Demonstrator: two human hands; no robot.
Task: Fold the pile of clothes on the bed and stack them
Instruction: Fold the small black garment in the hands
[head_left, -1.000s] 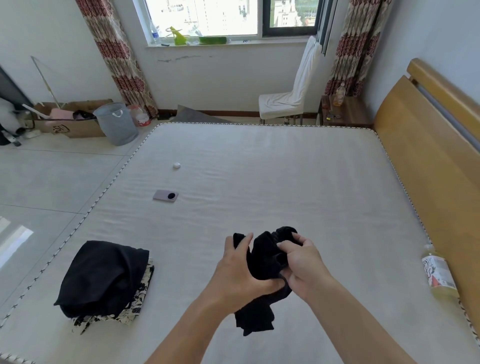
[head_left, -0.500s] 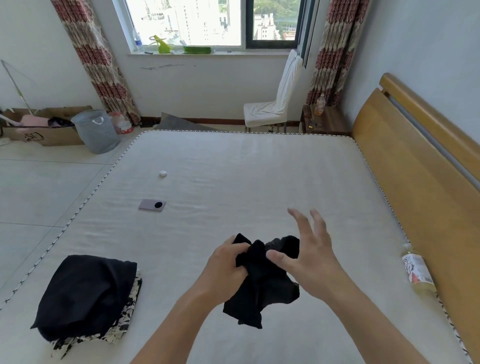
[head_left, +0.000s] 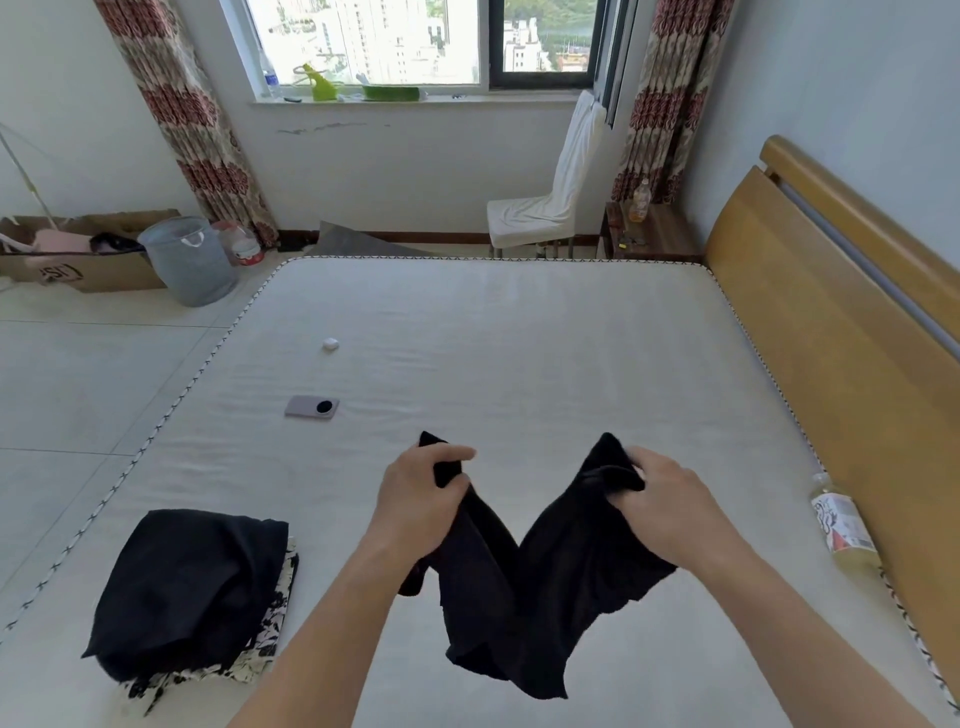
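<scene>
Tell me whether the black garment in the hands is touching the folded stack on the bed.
Apart. The head view shows bare mattress between the black garment, held up by both hands, and the folded stack.

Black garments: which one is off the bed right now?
The black garment stretched between left hand and right hand; the other black one tops the stack.

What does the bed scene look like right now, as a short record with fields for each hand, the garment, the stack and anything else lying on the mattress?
left hand: left hand grips one upper corner of the black garment
right hand: right hand grips the other upper corner
garment: spread between the hands, hanging down, unfolded
stack: black folded piece on a black-and-white patterned piece, near the left edge of the mattress
other items: phone, small white object, bottle by the headboard
</scene>
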